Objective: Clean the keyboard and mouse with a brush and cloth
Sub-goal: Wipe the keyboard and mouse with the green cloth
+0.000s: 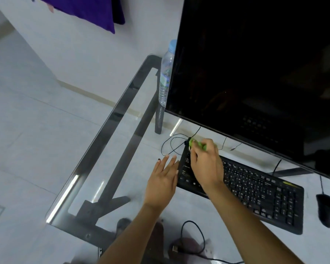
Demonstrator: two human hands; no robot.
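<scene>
A black keyboard (255,191) lies at an angle on the glass desk. My right hand (206,164) is closed around a green brush (197,144), whose dark tip rests at the keyboard's far left corner. My left hand (163,180) lies flat with fingers spread, touching the keyboard's left edge. A black wired mouse (329,210) sits to the right of the keyboard. No cloth is in view.
A large dark monitor (255,73) stands right behind the keyboard. A plastic water bottle (165,73) stands at its left edge. Thin cables (171,145) loop near the brush. The glass desk's left edge (95,141) and a cable with a plug (189,242) lie nearby.
</scene>
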